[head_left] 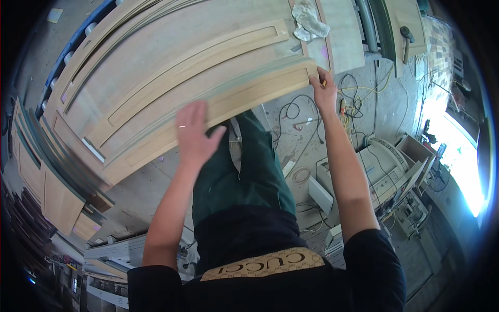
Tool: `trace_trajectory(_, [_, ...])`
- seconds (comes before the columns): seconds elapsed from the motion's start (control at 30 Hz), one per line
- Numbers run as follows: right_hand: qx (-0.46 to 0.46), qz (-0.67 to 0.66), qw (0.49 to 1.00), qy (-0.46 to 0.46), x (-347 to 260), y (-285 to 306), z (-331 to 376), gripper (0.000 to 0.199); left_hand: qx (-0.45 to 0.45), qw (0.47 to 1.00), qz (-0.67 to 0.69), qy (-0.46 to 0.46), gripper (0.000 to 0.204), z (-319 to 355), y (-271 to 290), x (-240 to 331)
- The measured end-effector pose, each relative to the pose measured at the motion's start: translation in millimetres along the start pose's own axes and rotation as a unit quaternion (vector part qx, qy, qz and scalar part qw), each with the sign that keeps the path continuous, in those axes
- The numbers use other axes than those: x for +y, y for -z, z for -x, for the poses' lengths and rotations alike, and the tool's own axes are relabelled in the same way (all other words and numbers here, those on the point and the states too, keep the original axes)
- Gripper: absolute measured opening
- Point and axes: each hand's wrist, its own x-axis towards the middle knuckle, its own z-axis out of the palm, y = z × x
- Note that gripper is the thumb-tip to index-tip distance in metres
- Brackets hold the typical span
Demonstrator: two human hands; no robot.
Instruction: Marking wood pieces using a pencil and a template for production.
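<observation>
Beyond both grips, a broad pale board (132,67) is carrying one narrow recessed panel (192,67), untouched; the nearer recessed panel (260,91) is getting attention, right grip (322,83) pinching its end, left grip (193,125) spreading open, blurred, contact unclear.

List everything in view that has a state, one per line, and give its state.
Left hand: open, thumb spread, blurred; contact with the nearest panel unclear.
Right hand: fingers curled on the nearest panel's right end.
Nearest panel: gripped at its right end.
Panel behind it: lying flat, untouched.
White cloth: crumpled.
Floor cables: loose, tangled.
</observation>
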Motion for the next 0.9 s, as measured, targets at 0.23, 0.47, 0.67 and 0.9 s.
trace_trajectory(0.23, [-0.021, -0.054, 0.998, -0.001, 0, 7, -1, 0.038, -0.02, 0.998, 0.007, -0.051, 0.093, -44, -55, 26])
trace_trajectory(0.47, [-0.037, -0.075, 0.996, -0.032, -2, 7, -3, 0.037, -0.031, 0.998, 0.04, -0.049, 0.089, -48, -66, 16])
trace_trajectory(0.67, [-0.034, -0.101, 0.993, -0.057, -4, 3, 1, 0.039, -0.016, 0.998, 0.023, -0.054, 0.084, -46, -69, 14])
trace_trajectory(0.9, [-0.026, -0.134, 0.987, -0.082, -4, 3, 2, 0.038, -0.022, 0.998, 0.016, -0.052, 0.086, -48, -70, 17])
